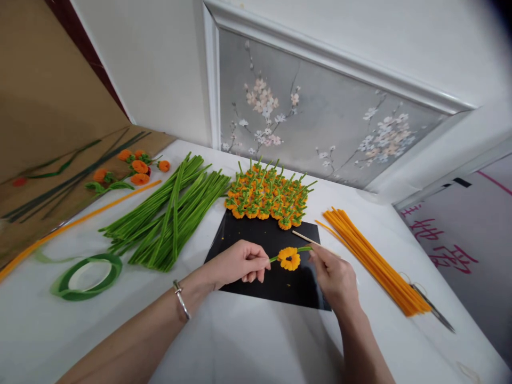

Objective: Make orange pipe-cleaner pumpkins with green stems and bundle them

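Observation:
Above a black mat (256, 293), an orange pipe-cleaner flower (288, 259) with a small dark hole in its middle hangs between my hands. A short green pipe cleaner (304, 248) runs out from both sides of it. My left hand (248, 262) pinches the left end, thumb against forefinger. On the other side, my right hand (334, 274) is closed on the right end. A thin pale stick (306, 238) passes behind my right fingers; I cannot tell whether they touch it. Just beyond lies a cluster of finished-looking orange flowers (264, 194), their green stems pointing up.
Green pipe cleaners (160, 224) lie in a pile at the left, near a roll of green tape (114, 266). At the right are a bundle of orange pipe cleaners (376, 261) and scissors (438, 313). Orange flowers with leaves (140, 166) rest at the far left. A wall stands behind.

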Action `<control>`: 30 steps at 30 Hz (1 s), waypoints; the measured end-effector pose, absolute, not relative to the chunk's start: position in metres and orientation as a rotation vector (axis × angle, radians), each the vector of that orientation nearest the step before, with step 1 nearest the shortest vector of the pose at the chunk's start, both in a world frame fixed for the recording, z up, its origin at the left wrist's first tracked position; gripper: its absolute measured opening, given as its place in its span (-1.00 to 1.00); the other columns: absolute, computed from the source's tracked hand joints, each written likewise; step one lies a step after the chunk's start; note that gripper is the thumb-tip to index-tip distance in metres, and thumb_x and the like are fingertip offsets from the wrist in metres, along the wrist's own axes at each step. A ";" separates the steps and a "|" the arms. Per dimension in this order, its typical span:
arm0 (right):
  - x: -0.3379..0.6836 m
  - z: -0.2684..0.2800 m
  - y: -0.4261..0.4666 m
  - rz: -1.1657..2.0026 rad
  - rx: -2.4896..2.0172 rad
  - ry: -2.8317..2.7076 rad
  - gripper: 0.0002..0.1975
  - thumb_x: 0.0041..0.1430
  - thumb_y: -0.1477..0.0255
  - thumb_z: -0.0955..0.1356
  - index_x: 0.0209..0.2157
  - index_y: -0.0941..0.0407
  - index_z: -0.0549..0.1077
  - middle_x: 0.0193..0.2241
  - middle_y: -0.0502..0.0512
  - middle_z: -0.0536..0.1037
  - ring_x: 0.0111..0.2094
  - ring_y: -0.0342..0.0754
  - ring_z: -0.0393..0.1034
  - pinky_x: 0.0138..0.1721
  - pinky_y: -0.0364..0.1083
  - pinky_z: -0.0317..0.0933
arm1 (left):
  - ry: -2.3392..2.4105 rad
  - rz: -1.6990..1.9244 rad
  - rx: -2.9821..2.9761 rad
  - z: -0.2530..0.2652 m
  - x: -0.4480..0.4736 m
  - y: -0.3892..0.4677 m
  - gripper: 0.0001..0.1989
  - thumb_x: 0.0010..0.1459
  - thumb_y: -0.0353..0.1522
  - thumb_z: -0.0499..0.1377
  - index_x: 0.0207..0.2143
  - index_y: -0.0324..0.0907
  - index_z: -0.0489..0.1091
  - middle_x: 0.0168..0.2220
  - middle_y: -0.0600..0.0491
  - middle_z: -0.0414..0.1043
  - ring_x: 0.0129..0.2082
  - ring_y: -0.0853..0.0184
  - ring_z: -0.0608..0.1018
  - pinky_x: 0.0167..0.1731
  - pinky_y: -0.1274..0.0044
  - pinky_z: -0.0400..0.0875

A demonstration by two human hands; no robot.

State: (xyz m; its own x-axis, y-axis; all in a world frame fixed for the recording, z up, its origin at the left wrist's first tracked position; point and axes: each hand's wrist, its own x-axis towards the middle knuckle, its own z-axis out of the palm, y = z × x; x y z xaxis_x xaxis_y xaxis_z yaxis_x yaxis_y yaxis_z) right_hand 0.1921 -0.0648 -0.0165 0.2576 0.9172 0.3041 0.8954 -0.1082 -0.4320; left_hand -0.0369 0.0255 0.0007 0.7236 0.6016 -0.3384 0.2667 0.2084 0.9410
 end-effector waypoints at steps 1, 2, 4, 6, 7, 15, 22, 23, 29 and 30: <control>0.193 -0.017 -0.065 0.065 -2.004 -1.630 -0.67 0.24 0.32 0.19 -0.16 0.07 0.53 -0.46 0.05 0.62 -0.41 0.00 0.51 -0.40 -0.11 0.25 | 0.784 0.270 1.379 0.001 -0.037 0.026 -0.81 0.12 -0.31 0.15 -0.44 -0.28 0.42 -0.61 0.12 0.42 -0.70 0.57 0.27 -0.67 0.69 0.16; 0.194 -0.017 -0.065 0.088 -2.001 -1.627 -0.67 0.25 0.31 0.19 -0.16 0.07 0.53 -0.46 0.05 0.62 -0.41 0.01 0.51 -0.39 -0.10 0.26 | 0.783 0.273 1.375 0.001 -0.037 0.026 -0.81 0.12 -0.31 0.15 -0.44 -0.28 0.42 -0.61 0.12 0.42 -0.70 0.57 0.27 -0.67 0.69 0.16; 0.195 -0.017 -0.065 0.171 -1.975 -1.645 -0.67 0.25 0.31 0.19 -0.15 0.09 0.53 -0.46 0.05 0.61 -0.41 0.01 0.51 -0.35 -0.08 0.29 | 0.784 0.280 1.363 0.001 -0.037 0.025 -0.81 0.11 -0.31 0.16 -0.44 -0.28 0.42 -0.61 0.12 0.41 -0.70 0.56 0.27 -0.67 0.69 0.16; 0.194 -0.017 -0.064 0.277 -1.915 -1.691 -0.66 0.27 0.32 0.19 -0.09 0.10 0.50 -0.41 0.07 0.61 -0.35 0.01 0.52 -0.29 -0.06 0.33 | 0.779 0.287 1.345 0.001 -0.036 0.025 -0.80 0.11 -0.30 0.16 -0.43 -0.29 0.41 -0.61 0.12 0.41 -0.70 0.56 0.27 -0.66 0.69 0.16; 0.192 -0.017 -0.064 0.328 -1.869 -1.718 -0.66 0.26 0.34 0.19 -0.03 0.10 0.46 -0.34 0.08 0.61 -0.30 0.00 0.51 -0.25 -0.06 0.34 | 0.773 0.290 1.336 0.001 -0.036 0.024 -0.80 0.11 -0.30 0.17 -0.42 -0.28 0.41 -0.61 0.13 0.40 -0.69 0.56 0.27 -0.66 0.68 0.16; 0.169 -0.012 -0.062 0.609 -1.588 -1.774 -0.51 0.10 0.43 0.38 0.09 0.03 0.34 -0.12 0.11 0.49 -0.27 -0.05 0.44 -0.23 -0.09 0.38 | 0.732 0.286 1.327 0.000 -0.034 0.020 -0.77 0.12 -0.25 0.16 -0.42 -0.26 0.40 -0.61 0.14 0.39 -0.69 0.54 0.28 -0.65 0.66 0.15; 0.164 -0.011 -0.063 0.788 -1.456 -1.750 -0.72 0.25 0.33 0.26 -0.04 0.10 0.42 -0.26 0.10 0.49 -0.35 -0.09 0.40 -0.38 -0.17 0.31 | 0.656 0.338 1.258 0.002 -0.031 0.016 -0.77 0.16 -0.26 0.14 -0.19 -0.20 0.30 -0.44 0.13 0.44 -0.55 0.49 0.44 -0.50 0.60 0.31; 0.163 -0.012 -0.063 0.805 -1.440 -1.743 -0.70 0.27 0.32 0.24 -0.02 0.10 0.40 -0.23 0.11 0.49 -0.33 -0.09 0.41 -0.37 -0.17 0.31 | 0.636 0.340 1.242 0.003 -0.031 0.015 -0.78 0.15 -0.28 0.15 -0.18 -0.19 0.27 -0.43 0.13 0.43 -0.55 0.50 0.45 -0.50 0.61 0.31; 0.164 -0.011 -0.066 0.838 -1.394 -1.727 -0.60 0.25 0.34 0.26 0.11 0.05 0.32 -0.13 0.13 0.48 -0.27 -0.07 0.43 -0.31 -0.14 0.35 | 0.598 0.429 1.215 0.000 -0.029 0.014 -0.84 0.15 -0.31 0.16 -0.29 -0.19 0.23 -0.45 0.14 0.44 -0.60 0.53 0.45 -0.57 0.66 0.25; 0.165 -0.010 -0.066 0.821 -1.389 -1.721 -0.59 0.23 0.35 0.28 0.12 0.04 0.32 -0.14 0.12 0.49 -0.28 -0.07 0.43 -0.29 -0.13 0.35 | 0.612 0.457 1.244 0.000 -0.028 0.014 -0.84 0.14 -0.32 0.16 -0.31 -0.19 0.24 -0.47 0.15 0.44 -0.60 0.52 0.46 -0.58 0.66 0.25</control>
State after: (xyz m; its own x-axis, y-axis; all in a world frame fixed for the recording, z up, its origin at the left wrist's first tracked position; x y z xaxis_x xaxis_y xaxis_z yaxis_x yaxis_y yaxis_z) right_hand 0.1650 -0.0660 -0.0096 -0.1166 0.9795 0.1640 0.4887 0.2003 -0.8492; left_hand -0.0283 0.0141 0.0001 0.7569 0.6285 -0.1793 0.0067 0.2669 0.9637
